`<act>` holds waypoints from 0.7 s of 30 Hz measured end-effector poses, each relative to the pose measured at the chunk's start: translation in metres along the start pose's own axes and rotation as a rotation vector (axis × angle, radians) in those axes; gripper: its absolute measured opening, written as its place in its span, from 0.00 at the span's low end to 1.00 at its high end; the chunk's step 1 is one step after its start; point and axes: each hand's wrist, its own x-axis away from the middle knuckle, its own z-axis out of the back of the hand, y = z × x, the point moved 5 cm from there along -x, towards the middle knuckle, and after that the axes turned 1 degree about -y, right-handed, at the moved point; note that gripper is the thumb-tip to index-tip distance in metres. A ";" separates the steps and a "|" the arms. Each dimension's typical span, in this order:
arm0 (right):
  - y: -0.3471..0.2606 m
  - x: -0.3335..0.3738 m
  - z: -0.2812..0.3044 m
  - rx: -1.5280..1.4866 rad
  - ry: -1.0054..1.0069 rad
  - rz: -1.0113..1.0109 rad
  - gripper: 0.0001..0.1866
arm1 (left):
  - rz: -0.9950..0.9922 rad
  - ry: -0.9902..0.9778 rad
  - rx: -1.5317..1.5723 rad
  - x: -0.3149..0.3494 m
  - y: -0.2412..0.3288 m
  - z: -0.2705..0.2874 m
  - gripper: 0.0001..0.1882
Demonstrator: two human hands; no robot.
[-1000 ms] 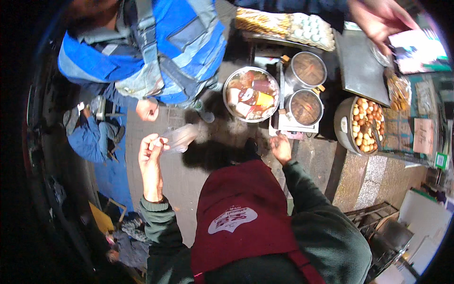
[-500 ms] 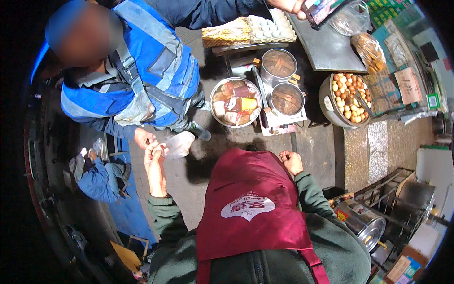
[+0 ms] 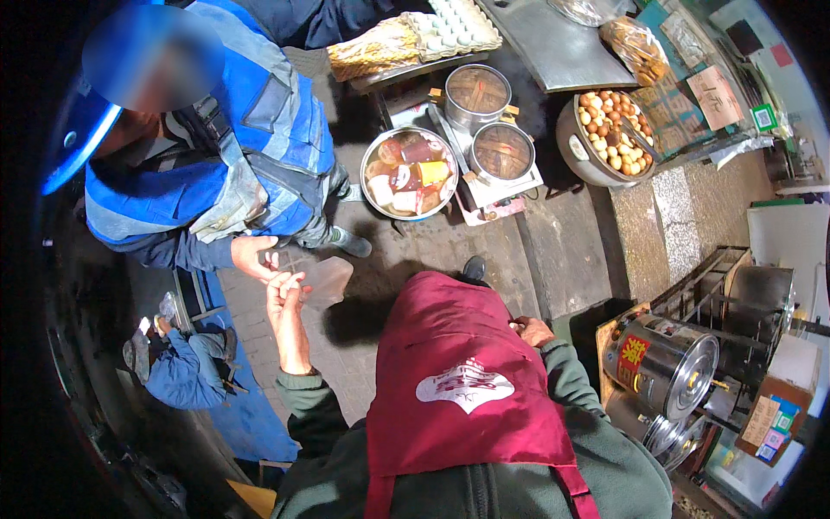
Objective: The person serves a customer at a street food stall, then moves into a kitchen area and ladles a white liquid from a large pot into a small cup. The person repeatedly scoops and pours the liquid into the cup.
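My left hand (image 3: 289, 304) is raised on the left, its fingers closed on a thin clear plastic bag (image 3: 329, 283). The bag hangs off to the right of my fingers. Touching or almost touching my fingertips is the hand (image 3: 253, 256) of a person in a blue vest (image 3: 281, 121); whether that hand also grips the bag I cannot tell. Low beside my dark red apron (image 3: 450, 346), my right hand (image 3: 533, 331) has curled fingers. Their tips are partly hidden at the apron's edge, so anything inside them cannot be made out.
Ahead stand a metal basin of drinks and packages (image 3: 370, 186), two round pots (image 3: 503, 154) on a cooker and a large pot of eggs (image 3: 588, 160). Egg trays (image 3: 458, 35) lie behind. Steel drums (image 3: 666, 363) stand right. A seated person (image 3: 186, 368) is at left.
The view has shifted, and the phone held by the other person has left it. My left hand still holds the bag. My right hand now sits closer against the apron.
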 end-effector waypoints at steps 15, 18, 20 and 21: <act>0.161 -0.005 -0.031 -0.217 -0.049 -0.014 0.48 | 0.025 0.128 0.097 0.005 -0.041 0.023 0.08; 0.177 0.000 -0.042 -0.292 -0.136 -0.055 0.51 | 0.031 0.188 0.094 0.008 -0.049 0.022 0.10; 0.180 0.000 -0.039 -0.171 -0.098 0.016 0.49 | 0.062 0.251 0.064 0.005 -0.058 0.031 0.09; 0.181 0.000 -0.036 -0.113 -0.083 0.026 0.49 | 0.031 0.235 0.044 0.002 -0.063 0.035 0.09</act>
